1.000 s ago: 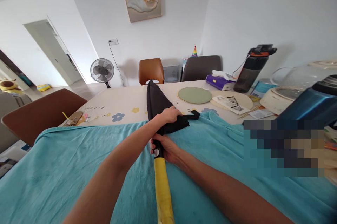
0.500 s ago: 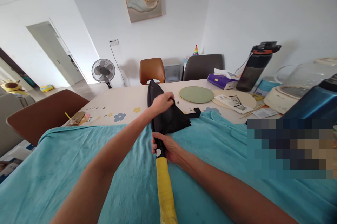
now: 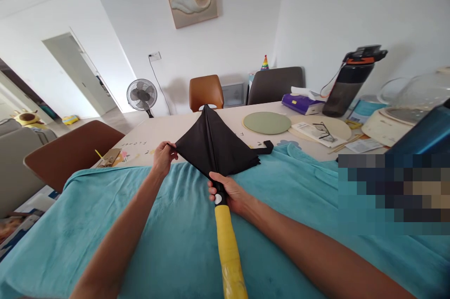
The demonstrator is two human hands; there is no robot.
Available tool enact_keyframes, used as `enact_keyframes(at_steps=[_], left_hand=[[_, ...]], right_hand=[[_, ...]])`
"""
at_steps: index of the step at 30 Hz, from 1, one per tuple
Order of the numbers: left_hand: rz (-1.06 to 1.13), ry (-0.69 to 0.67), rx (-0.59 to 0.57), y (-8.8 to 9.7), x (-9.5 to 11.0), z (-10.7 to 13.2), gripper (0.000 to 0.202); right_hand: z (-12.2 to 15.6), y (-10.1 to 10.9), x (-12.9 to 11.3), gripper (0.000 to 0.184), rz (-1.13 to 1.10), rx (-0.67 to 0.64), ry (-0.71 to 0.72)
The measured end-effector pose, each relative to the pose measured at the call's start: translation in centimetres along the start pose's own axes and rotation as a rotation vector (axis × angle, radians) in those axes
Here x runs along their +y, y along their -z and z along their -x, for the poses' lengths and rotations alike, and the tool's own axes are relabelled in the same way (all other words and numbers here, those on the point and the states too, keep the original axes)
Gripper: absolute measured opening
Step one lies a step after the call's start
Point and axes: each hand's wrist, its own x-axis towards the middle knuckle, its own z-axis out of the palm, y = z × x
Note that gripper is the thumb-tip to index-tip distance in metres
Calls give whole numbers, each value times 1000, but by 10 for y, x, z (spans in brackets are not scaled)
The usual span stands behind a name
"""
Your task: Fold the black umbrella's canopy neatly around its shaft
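Observation:
A black umbrella (image 3: 225, 142) lies over the table, its tip pointing away from me and its canopy cloth fanned out to both sides. The yellow-wrapped handle (image 3: 229, 247) runs toward me. My right hand (image 3: 232, 192) is closed around the black part just above the handle, beside a round white button (image 3: 218, 198). Out to the left, my left hand (image 3: 164, 157) pinches the outer corner of a canopy panel and holds it stretched. A black strap (image 3: 264, 148) sticks out from the canopy's right side.
A teal blanket (image 3: 168, 238) covers the near table. At the back right are a green placemat (image 3: 267, 123), eyeglasses (image 3: 325, 132), a purple tissue box (image 3: 302, 103), a dark bottle (image 3: 348, 81) and a glass kettle (image 3: 416, 97). Chairs (image 3: 206, 92) and a fan (image 3: 141, 95) stand beyond.
My left hand has moved left from the middle of the canopy, drawing a panel out to that side. My right hand keeps its hold. The view has shifted slightly.

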Motion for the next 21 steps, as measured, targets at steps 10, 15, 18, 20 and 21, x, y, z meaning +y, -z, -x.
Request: enact_keyframes(at_steps=[10, 15, 18, 20, 21], left_hand=[[-38, 10, 51, 15, -13, 4, 12], [-565, -86, -1, 36, -33, -4, 8], [-913, -136, -96, 45, -37, -9, 18], [-990, -219, -61, 42, -31, -9, 26], [-996, -276, -36, 36, -27, -8, 29]], right_hand=[[-3, 5, 1, 17, 1, -26, 21], [-1, 5, 0, 17, -13, -29, 31], [-1, 4, -1, 17, -22, 7, 25], [0, 3, -1, 16, -32, 29, 33], [0, 2, -1, 15, -34, 39, 40]])
